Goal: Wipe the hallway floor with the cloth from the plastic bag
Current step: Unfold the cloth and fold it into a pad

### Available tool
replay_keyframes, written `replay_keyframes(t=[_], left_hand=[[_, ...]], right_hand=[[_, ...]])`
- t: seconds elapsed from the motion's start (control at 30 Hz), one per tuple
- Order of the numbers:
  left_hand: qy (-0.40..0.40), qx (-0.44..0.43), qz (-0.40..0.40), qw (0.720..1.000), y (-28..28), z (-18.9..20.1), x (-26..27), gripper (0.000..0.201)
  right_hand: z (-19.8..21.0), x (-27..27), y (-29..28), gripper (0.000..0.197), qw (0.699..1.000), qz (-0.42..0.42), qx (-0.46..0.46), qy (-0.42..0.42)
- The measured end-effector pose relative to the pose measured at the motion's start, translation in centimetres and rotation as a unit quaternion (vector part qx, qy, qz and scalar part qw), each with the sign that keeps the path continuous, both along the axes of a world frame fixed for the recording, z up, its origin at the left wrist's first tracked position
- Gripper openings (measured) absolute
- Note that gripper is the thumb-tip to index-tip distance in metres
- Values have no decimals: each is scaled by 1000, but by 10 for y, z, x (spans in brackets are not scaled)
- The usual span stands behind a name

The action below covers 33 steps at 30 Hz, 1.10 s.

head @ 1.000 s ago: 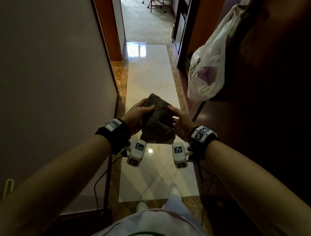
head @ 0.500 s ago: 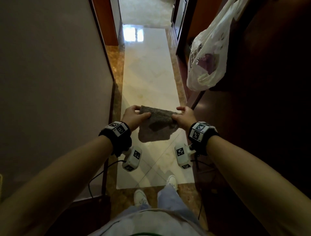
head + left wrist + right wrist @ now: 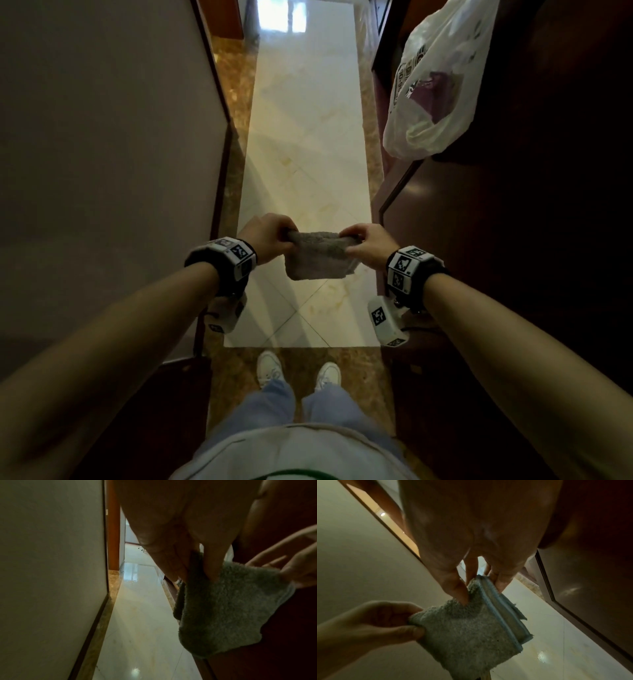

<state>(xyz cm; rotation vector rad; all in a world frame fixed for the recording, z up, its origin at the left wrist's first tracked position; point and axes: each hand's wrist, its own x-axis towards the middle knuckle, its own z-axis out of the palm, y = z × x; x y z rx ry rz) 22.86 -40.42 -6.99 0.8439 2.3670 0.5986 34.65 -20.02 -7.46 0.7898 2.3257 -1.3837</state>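
Note:
A folded grey terry cloth (image 3: 320, 255) hangs in the air between my hands, well above the glossy pale hallway floor (image 3: 305, 144). My left hand (image 3: 269, 236) pinches its top left corner and my right hand (image 3: 368, 244) pinches its top right corner. In the left wrist view my left fingers (image 3: 211, 566) clamp the cloth (image 3: 223, 609) at its upper edge. In the right wrist view the cloth (image 3: 471, 632) shows stacked folded edges under my right thumb (image 3: 458, 592). A white plastic bag (image 3: 435, 85) hangs at the upper right.
A plain wall (image 3: 102, 154) with a dark skirting closes the left side. Dark wooden doors and panels (image 3: 531, 222) close the right. Brown marble strips border the pale tiles. My white shoes (image 3: 298, 371) stand at the near end of the tiled strip.
The cloth was raised and bunched between my hands; now it is lowered, stretched flat by its top corners. My head has tipped down, bringing my shoes into view.

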Motion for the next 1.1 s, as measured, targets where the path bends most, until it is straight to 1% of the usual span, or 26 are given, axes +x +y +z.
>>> replay_keyframes(t=[0.03,0.1,0.17,0.2,0.27,0.33,0.4,0.47,0.6,0.7,0.8,0.9,0.93,1.03,1.1], left_hand=[[28,-16,-11,999,5,-1,4,29],[63,-35,-30,997,14,-6,9,25],[77,-55,-36,995,25,-15,11,21],[83,-63,-38,994,31,-21,11,20],[80,-67,-35,994,41,-30,9,18],[44,-51,-19,998,48,-42,7,19],[-11,-36,0,999,52,-56,7,19],[-47,-31,11,998,53,-71,12,17],[-82,-14,35,996,50,-105,27,17],[-96,-4,50,994,40,-133,33,18],[-126,-10,76,989,28,-169,27,21],[-174,-25,52,983,12,-211,17,16],[-185,-32,45,981,4,-229,13,15],[-193,-50,36,979,-14,-268,6,19],[-191,-50,44,979,-24,-297,-1,17]], right_hand=[[-2,1,3,38,999,24,20,-9],[-13,3,9,35,994,60,95,-15],[-26,5,16,26,985,68,157,-11],[-33,5,21,23,983,66,168,-11],[-44,7,30,18,982,61,180,-12],[-54,8,39,17,979,65,192,-4],[-67,10,44,17,981,70,179,13],[-77,17,44,15,987,65,147,12],[-104,38,35,14,993,36,108,-14],[-132,43,22,15,994,34,99,-35],[-160,41,11,14,994,18,104,-30],[-196,38,-7,15,995,-3,93,-40],[-214,36,-16,15,995,-9,91,-42],[-257,34,-37,18,995,-43,76,-51],[-291,28,-49,20,995,-54,70,-52]])
